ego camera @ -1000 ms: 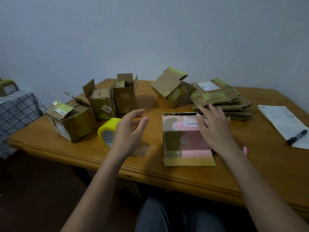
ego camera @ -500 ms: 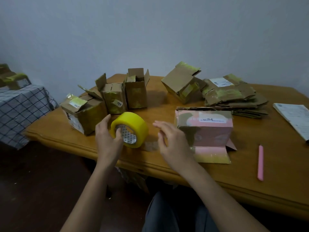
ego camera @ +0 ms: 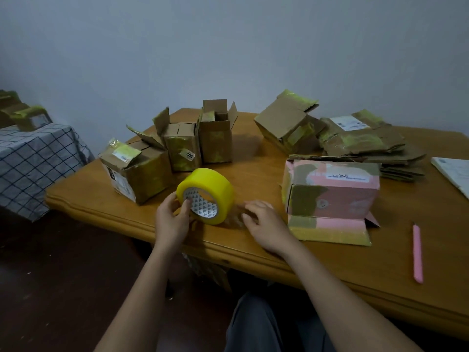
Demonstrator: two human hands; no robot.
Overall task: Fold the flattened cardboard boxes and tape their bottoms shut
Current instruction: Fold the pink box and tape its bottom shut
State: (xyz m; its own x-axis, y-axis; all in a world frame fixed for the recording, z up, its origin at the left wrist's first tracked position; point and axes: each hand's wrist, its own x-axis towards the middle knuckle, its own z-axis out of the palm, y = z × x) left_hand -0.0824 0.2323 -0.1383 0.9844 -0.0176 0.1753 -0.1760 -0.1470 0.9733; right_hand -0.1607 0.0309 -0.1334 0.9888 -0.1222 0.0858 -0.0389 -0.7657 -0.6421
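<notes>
A yellow tape roll (ego camera: pixel 210 189) stands on edge near the table's front. My left hand (ego camera: pixel 172 219) grips it, thumb inside the core. My right hand (ego camera: pixel 264 224) is just right of the roll, fingers curled at the clear loose tape end (ego camera: pixel 234 215) that lies on the table. A pink and brown box (ego camera: pixel 332 194) stands folded to the right, one flap lying flat toward me. A stack of flattened boxes (ego camera: pixel 365 146) lies at the back right.
Three folded boxes (ego camera: pixel 177 156) stand behind the roll, and another (ego camera: pixel 286 125) lies tilted at the back. A pink pen (ego camera: pixel 417 252) lies at the right front of the wooden table (ego camera: pixel 253 171). A paper sheet (ego camera: pixel 454 171) is far right. A checked cloth (ego camera: pixel 30 161) covers furniture on the left.
My right hand left the pink box and came to the tape roll. My left hand took hold of the roll, thumb now in its core. The pink box now stands up.
</notes>
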